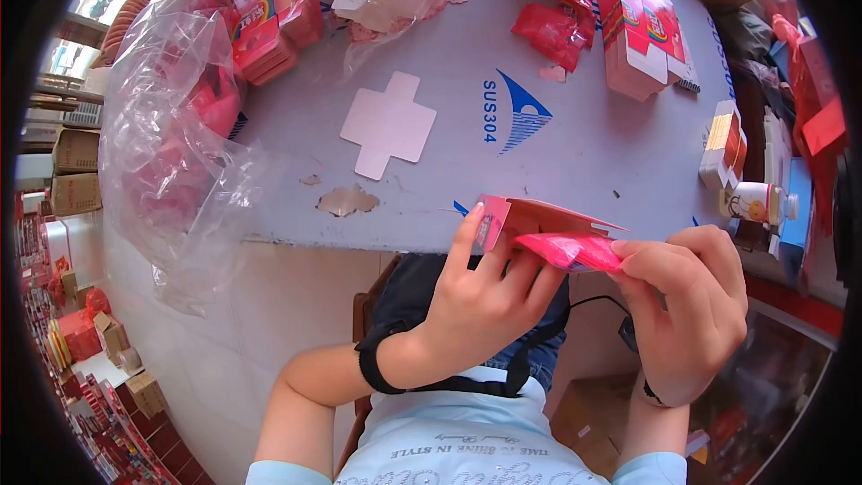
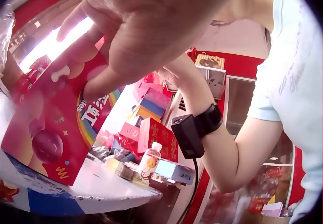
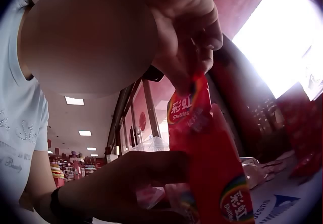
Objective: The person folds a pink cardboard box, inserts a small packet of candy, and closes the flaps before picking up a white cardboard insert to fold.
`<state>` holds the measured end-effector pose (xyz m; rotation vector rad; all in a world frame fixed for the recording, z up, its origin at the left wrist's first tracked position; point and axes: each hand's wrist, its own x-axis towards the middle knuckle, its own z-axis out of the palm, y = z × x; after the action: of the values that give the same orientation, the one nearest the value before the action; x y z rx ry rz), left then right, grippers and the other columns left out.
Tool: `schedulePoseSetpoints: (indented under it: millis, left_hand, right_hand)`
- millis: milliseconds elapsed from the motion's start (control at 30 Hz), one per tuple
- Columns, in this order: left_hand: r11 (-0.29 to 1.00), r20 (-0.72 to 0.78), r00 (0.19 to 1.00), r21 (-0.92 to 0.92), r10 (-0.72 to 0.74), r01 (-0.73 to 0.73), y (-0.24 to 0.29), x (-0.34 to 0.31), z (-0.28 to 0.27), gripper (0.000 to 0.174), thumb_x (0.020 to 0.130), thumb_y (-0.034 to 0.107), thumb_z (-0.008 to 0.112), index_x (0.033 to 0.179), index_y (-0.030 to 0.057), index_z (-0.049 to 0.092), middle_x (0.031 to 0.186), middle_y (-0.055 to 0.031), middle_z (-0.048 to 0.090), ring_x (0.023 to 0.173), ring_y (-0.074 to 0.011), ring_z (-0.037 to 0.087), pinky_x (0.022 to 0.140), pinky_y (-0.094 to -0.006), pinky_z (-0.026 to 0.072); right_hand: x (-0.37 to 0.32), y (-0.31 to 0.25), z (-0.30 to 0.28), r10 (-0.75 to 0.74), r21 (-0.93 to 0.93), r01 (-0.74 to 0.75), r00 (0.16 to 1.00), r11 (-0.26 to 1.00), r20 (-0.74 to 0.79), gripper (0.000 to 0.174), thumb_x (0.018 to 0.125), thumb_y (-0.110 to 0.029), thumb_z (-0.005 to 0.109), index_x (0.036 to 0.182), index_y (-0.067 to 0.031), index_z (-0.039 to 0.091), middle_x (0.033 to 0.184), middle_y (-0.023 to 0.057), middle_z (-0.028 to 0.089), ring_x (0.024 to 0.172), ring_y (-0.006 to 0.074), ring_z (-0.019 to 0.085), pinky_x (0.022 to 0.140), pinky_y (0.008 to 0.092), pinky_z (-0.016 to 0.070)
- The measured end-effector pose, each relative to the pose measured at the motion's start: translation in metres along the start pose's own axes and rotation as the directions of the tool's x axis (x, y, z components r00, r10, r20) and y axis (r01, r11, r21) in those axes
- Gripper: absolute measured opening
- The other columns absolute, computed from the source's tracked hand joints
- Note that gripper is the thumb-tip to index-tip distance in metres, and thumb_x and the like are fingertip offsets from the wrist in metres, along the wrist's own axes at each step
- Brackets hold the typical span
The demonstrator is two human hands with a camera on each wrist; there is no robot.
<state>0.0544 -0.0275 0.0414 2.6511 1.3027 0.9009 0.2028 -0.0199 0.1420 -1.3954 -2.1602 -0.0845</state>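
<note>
In the head view my left hand grips a red Skittles carton near the table's front edge, with its fingers spread along the side. The left wrist view shows the thumb against the printed face of that carton. My right hand pinches one end of a shiny red Skittles packet between thumb and fingertips. The packet overlaps the carton's near side in the head view. From the right wrist, the packet appears upright at the top of the carton.
A pale cross-shaped card lies mid-table. Clear plastic bags drape over the left edge. Stacked Skittles cartons and loose red packets are at the back. A small bottle stands at the right edge.
</note>
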Motion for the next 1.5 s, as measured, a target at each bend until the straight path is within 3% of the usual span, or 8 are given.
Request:
schedulePoseSetpoints:
  millis: [300, 867, 1067, 1233, 1267, 1333, 1467, 1500]
  left_hand:
    - [0.998, 0.009, 0.999, 0.050, 0.043, -0.043, -0.003, -0.002, 0.003, 0.022, 0.074, 0.014, 0.060, 0.095, 0.0093, 0.063, 0.085, -0.0060, 0.060, 0.085, -0.0211, 0.060, 0.087, -0.0423, 0.0447]
    - [0.996, -0.013, 0.996, 0.043, 0.085, -0.084, -0.005, -0.003, 0.004, 0.023, 0.068, 0.015, 0.059, 0.088, 0.0043, 0.065, 0.086, -0.0103, 0.061, 0.085, -0.0244, 0.061, 0.087, -0.0466, 0.0452]
    - [0.997, -0.034, 0.998, -0.054, 0.044, -0.046, -0.005, -0.002, 0.005, 0.025, 0.065, 0.014, 0.060, 0.087, 0.0028, 0.064, 0.086, -0.0125, 0.061, 0.086, -0.0271, 0.061, 0.087, -0.0489, 0.0454]
    - [0.993, -0.039, 0.998, -0.105, 0.058, -0.061, -0.007, -0.005, 0.005, 0.026, 0.063, 0.014, 0.063, 0.087, 0.0032, 0.065, 0.088, -0.0125, 0.061, 0.091, -0.0308, 0.060, 0.089, -0.0492, 0.0441]
    - [0.994, -0.005, 0.998, -0.093, 0.060, -0.061, -0.007, -0.006, 0.003, 0.030, 0.061, 0.014, 0.066, 0.090, 0.0036, 0.065, 0.093, -0.0126, 0.061, 0.096, -0.0328, 0.060, 0.092, -0.0475, 0.0429]
    - [0.994, 0.009, 0.997, -0.083, 0.076, -0.075, -0.007, -0.006, 0.003, 0.030, 0.061, 0.014, 0.066, 0.089, 0.0045, 0.066, 0.093, -0.0124, 0.061, 0.095, -0.0328, 0.060, 0.092, -0.0476, 0.0432]
    - [0.992, -0.001, 0.995, -0.068, 0.102, -0.102, -0.008, -0.008, 0.007, 0.029, 0.061, 0.014, 0.066, 0.089, 0.0058, 0.066, 0.092, -0.0119, 0.061, 0.094, -0.0331, 0.060, 0.092, -0.0486, 0.0436]
    - [0.992, -0.007, 0.994, -0.070, 0.105, -0.105, -0.008, -0.007, 0.008, 0.029, 0.061, 0.014, 0.066, 0.089, 0.0058, 0.066, 0.092, -0.0119, 0.061, 0.094, -0.0331, 0.060, 0.092, -0.0486, 0.0436]
  right_hand:
    - [0.006, -0.003, 0.030, -0.155, -0.267, 0.192, 0.976, 0.944, 0.155, 0.019, 0.051, -0.006, 0.062, 0.069, -0.0033, 0.056, 0.061, 0.0025, 0.049, 0.055, 0.0141, 0.046, 0.048, 0.0255, 0.0362]
    - [0.000, -0.011, 0.024, -0.115, -0.130, 0.190, 0.891, 0.973, 0.438, 0.017, 0.059, -0.005, 0.060, 0.075, 0.0012, 0.061, 0.079, 0.0106, 0.056, 0.075, 0.0196, 0.055, 0.069, 0.0259, 0.0465]
    - [0.019, -0.011, 0.021, -0.123, -0.080, 0.256, 0.686, 0.963, 0.717, 0.019, 0.060, -0.006, 0.062, 0.076, 0.0045, 0.063, 0.086, 0.0122, 0.055, 0.081, 0.0215, 0.056, 0.074, 0.0270, 0.0474]
    - [0.036, -0.010, 0.024, -0.072, -0.009, 0.201, 0.391, 0.979, 0.918, 0.022, 0.067, -0.002, 0.058, 0.088, 0.0034, 0.063, 0.098, 0.0107, 0.059, 0.095, 0.0202, 0.057, 0.080, 0.0281, 0.0488]
    - [0.031, -0.006, 0.026, -0.066, -0.016, 0.203, 0.391, 0.979, 0.918, 0.022, 0.067, -0.002, 0.058, 0.088, 0.0034, 0.063, 0.098, 0.0107, 0.059, 0.095, 0.0202, 0.057, 0.080, 0.0281, 0.0488]
    - [0.013, 0.009, 0.033, -0.194, 0.234, 0.026, 0.651, 0.972, 0.734, 0.018, 0.063, -0.003, 0.061, 0.080, 0.0033, 0.065, 0.092, 0.0156, 0.060, 0.085, 0.0230, 0.058, 0.070, 0.0270, 0.0497]
    - [0.003, 0.015, 0.041, -0.318, 0.227, 0.224, 0.718, 0.948, 0.619, 0.017, 0.064, -0.004, 0.061, 0.078, 0.0033, 0.064, 0.085, 0.0142, 0.060, 0.084, 0.0232, 0.058, 0.068, 0.0273, 0.0497]
    - [0.016, 0.003, 0.036, -0.283, 0.135, 0.272, 0.631, 0.953, 0.722, 0.015, 0.064, -0.004, 0.060, 0.077, 0.0031, 0.064, 0.083, 0.0141, 0.060, 0.084, 0.0231, 0.058, 0.068, 0.0274, 0.0496]
